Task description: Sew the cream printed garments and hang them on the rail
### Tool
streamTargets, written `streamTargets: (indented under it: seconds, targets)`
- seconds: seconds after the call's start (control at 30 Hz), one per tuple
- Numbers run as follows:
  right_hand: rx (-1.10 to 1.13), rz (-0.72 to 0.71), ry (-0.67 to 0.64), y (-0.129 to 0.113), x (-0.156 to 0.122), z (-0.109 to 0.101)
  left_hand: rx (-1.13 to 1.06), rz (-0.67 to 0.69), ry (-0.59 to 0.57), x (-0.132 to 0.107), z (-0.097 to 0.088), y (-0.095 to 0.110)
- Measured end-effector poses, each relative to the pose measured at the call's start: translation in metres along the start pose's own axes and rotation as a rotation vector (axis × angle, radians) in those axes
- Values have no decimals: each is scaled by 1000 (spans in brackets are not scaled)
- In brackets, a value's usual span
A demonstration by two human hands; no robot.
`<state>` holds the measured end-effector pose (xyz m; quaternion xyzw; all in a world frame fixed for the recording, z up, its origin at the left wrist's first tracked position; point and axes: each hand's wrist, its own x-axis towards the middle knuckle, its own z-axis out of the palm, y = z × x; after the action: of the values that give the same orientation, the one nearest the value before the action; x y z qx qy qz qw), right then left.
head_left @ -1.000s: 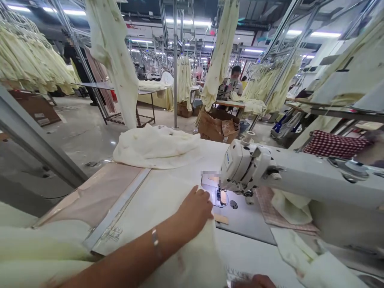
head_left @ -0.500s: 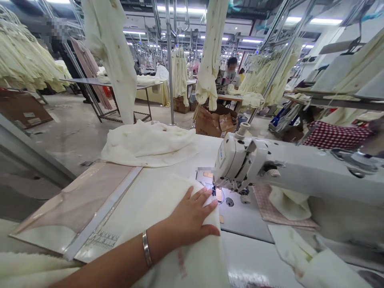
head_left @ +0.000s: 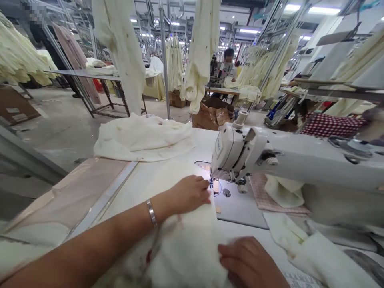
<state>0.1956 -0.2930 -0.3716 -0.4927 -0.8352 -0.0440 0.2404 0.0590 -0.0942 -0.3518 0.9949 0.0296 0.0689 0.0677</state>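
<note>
A length of cream fabric point(head_left: 189, 244) lies across the sewing table, its right edge running up to the presser foot of a white sewing machine point(head_left: 231, 154). My left hand point(head_left: 190, 194), a silver bangle at its wrist, is closed with curled fingers on the fabric just left of the lit needle area. Lower down, my right hand point(head_left: 252, 262) holds the fabric's right edge between thumb and fingers; it is slightly blurred, and the thumb is partly hidden. A bunched cream garment point(head_left: 144, 138) rests at the table's far side.
A clear plastic-covered sheet point(head_left: 81, 192) lies at the left. Under the machine arm sit a pink checked cloth point(head_left: 261, 196) and cream scraps point(head_left: 324, 248). Cream garments point(head_left: 202, 52) hang beyond the table. A cardboard box point(head_left: 210, 116) stands behind it. Another person point(head_left: 229, 68) sits farther back.
My left hand has gone from flat and spread to curled on the fabric. My right hand has come into view at the fabric's lower right edge. The camera view has shifted slightly.
</note>
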Motion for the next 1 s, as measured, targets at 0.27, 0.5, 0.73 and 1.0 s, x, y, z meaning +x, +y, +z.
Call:
streamTargets:
  seconds: [0.27,0.5,0.73,1.0]
  targets:
    - [437,289,-8,-2,6,5,-363,-415,111,-45,12,116]
    - [372,186,4,2,13,4,-633,-475,309,-59,20,119]
    - [251,142,133,-6,19,3,-299,-444,442,-51,28,123]
    - [-74,-20,54,-13,-11,12,177,39,432,-59,50,89]
